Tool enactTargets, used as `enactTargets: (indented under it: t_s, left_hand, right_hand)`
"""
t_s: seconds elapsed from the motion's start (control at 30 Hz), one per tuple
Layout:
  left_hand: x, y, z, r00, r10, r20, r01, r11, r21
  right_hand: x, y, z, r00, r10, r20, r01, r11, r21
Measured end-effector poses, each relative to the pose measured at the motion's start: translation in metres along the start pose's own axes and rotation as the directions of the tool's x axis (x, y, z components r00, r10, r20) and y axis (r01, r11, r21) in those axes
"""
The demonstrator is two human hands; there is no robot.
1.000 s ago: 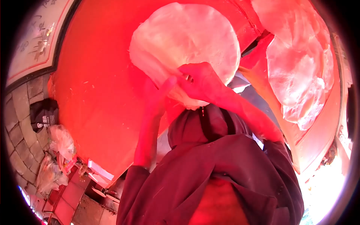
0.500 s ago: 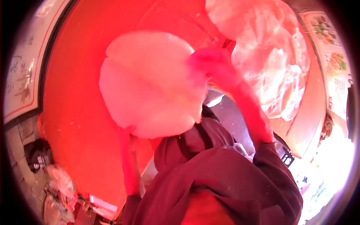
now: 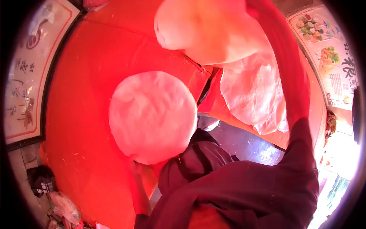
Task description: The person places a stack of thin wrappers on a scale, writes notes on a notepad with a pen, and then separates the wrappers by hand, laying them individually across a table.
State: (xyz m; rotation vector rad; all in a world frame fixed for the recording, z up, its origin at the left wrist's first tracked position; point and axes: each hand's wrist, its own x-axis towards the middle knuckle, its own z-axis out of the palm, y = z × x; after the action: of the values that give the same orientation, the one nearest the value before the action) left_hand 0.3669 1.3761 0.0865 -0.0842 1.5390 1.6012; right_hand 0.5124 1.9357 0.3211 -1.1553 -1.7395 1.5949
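One thin, pale round flatbread (image 3: 154, 114) lies on the red tabletop in front of me. At its lower left rim is my left hand (image 3: 136, 165), thumb over the edge and the other fingers mostly hidden. Higher up, a second flatbread (image 3: 207, 30) hangs loosely from my right hand (image 3: 251, 7), which is stretched far forward to the upper right. That hand is partly cut off by the frame's top and its fingers are blurred. Beneath the hanging flatbread, more flatbreads (image 3: 249, 91) lie overlapping, their lower edges sticking out.
The red table (image 3: 84, 114) has a gap near its middle, with grey floor (image 3: 244, 141) below. Framed signs (image 3: 28, 76) stand at the left and a printed food poster (image 3: 328, 53) at the right. A black bag (image 3: 41, 180) and plastic bags (image 3: 63, 206) sit lower left.
My right hand has carried a flatbread from the near round toward the upper right, over the other flatbreads. The round flatbread beneath is now uncovered. My left hand stays at its rim.
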Motion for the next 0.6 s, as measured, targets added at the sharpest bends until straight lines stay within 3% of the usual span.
enactTargets:
  t_s: [0.03, 0.1, 0.17, 0.27, 0.4, 0.47, 0.5, 0.53, 0.57, 0.6]
  left_hand:
    - [0.000, 0.000, 0.001, 1.000, 0.001, 0.000, -0.001, 1.000, -0.001]
    - [-0.001, 0.003, 0.002, 1.000, 0.005, -0.002, -0.005, 1.000, -0.003]
    - [-0.003, 0.003, 0.000, 1.000, 0.006, -0.008, -0.006, 1.000, -0.004]
    - [-0.003, 0.005, -0.001, 1.000, 0.008, -0.010, -0.008, 1.000, -0.008]
    - [-0.007, 0.007, -0.008, 1.000, 0.013, -0.019, -0.013, 1.000, -0.003]
    - [-0.008, 0.008, -0.009, 1.000, 0.017, -0.016, -0.017, 1.000, 0.006]
    - [-0.009, 0.009, -0.010, 1.000, 0.020, -0.015, -0.020, 1.000, 0.010]
    - [-0.009, 0.010, -0.009, 1.000, 0.026, -0.006, -0.025, 1.000, 0.015]
    - [-0.009, 0.011, -0.006, 0.999, 0.033, 0.008, -0.033, 0.999, 0.020]
    - [-0.007, 0.011, -0.002, 0.999, 0.042, 0.029, -0.043, 0.999, 0.026]
  right_hand:
    - [0.035, 0.004, -0.025, 0.998, -0.039, 0.043, 0.044, 0.992, -0.119]
    - [0.055, -0.018, -0.055, 0.972, -0.235, 0.002, 0.235, 0.971, -0.046]
    - [0.064, -0.016, -0.077, 0.949, -0.310, -0.057, 0.313, 0.948, 0.050]
    - [0.072, 0.026, -0.113, 0.947, -0.294, -0.130, 0.311, 0.942, 0.129]
    - [0.058, 0.137, -0.126, 0.975, -0.172, -0.143, 0.199, 0.958, 0.208]
    - [0.040, 0.209, -0.103, 0.989, -0.136, -0.055, 0.146, 0.955, 0.260]
    - [0.027, 0.250, -0.081, 0.983, -0.174, 0.060, 0.148, 0.940, 0.306]
    - [0.012, 0.298, -0.050, 0.921, -0.319, 0.224, 0.222, 0.901, 0.372]
    - [-0.037, 0.288, 0.018, 0.935, -0.154, 0.319, 0.026, 0.927, 0.373]
    - [-0.088, 0.273, 0.077, 0.902, -0.097, 0.420, -0.047, 0.947, 0.318]
